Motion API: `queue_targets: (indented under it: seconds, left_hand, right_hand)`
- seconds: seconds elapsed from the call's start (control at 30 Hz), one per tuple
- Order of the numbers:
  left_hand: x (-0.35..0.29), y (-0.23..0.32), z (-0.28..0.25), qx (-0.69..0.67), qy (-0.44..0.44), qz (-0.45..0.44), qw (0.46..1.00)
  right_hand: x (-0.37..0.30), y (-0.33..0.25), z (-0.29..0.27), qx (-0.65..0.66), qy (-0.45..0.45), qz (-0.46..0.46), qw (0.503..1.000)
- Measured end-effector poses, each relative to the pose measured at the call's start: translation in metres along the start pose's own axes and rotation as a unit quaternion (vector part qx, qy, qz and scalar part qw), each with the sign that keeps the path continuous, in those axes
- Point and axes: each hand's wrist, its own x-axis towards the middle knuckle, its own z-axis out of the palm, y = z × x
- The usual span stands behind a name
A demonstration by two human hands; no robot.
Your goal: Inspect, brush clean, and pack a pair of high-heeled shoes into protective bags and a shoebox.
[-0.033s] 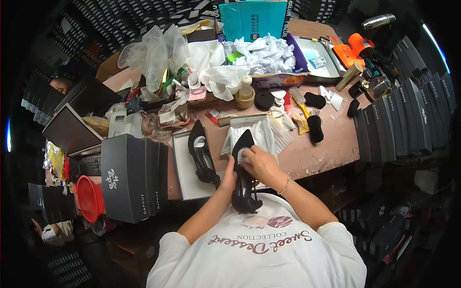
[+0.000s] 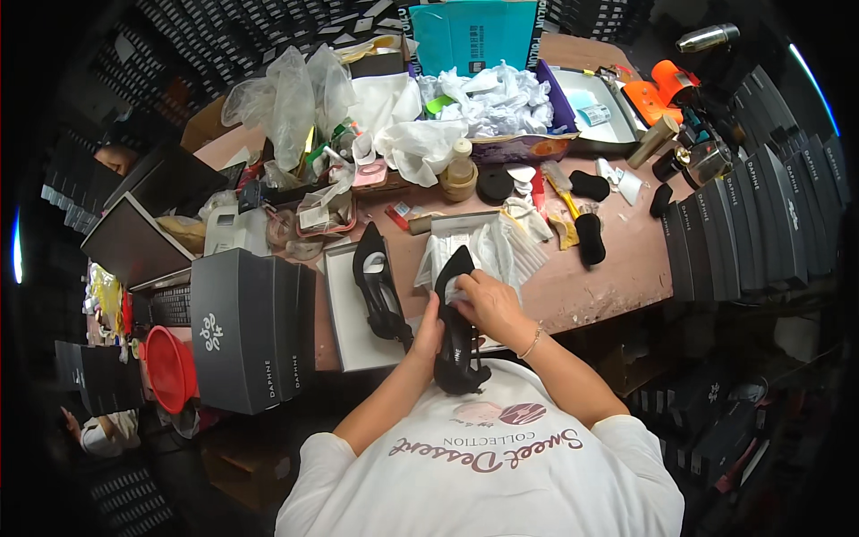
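My left hand [image 2: 427, 329] is closed round the side of a black pointed high-heeled shoe [image 2: 459, 358], held toe away from me close to my shirt. The fingers of my right hand [image 2: 490, 304] are bent into the shoe's opening at the toe, against a white paper wad [image 2: 454, 290]; their tips are partly hidden. A matching black shoe [image 2: 379, 291] lies to the left on an open shoe box part [image 2: 360, 354], with white stuffing in its toe. Just beyond the held shoe is another open box part with white tissue paper [image 2: 497, 249].
Closed dark shoe boxes [image 2: 234, 331] stand at left by a red basin [image 2: 168, 369]; more boxes [image 2: 734, 233] line the right. Crumpled white paper [image 2: 497, 103] fills a purple box at the back. Black pads [image 2: 588, 240] and a yellow-handled brush [image 2: 564, 199] lie right of centre.
My right fingers have shifted slightly at the toe opening, and less white shows there. The held shoe has tilted very little; the other shoe stays put.
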Motion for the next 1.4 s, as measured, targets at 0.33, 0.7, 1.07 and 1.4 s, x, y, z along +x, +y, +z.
queue_targets:
  seconds: [0.33, 0.7, 1.07, 1.4]
  left_hand:
    - [-0.005, -0.009, -0.034, -0.235, -0.09, -0.041, 0.967]
    - [-0.022, -0.004, 0.005, 0.083, 0.064, 0.056, 0.993]
    - [-0.026, 0.006, 0.016, 0.068, -0.008, 0.089, 0.994]
    - [-0.022, 0.004, 0.025, 0.033, -0.091, 0.073, 0.993]
  right_hand:
    - [-0.007, 0.069, 0.036, 0.038, 0.105, 0.021, 0.994]
    - [0.011, -0.003, 0.022, 0.008, -0.004, -0.097, 0.995]
    - [0.018, -0.001, 0.003, 0.199, 0.155, 0.02, 0.968]
    - [0.021, -0.002, -0.001, 0.155, 0.148, 0.03, 0.976]
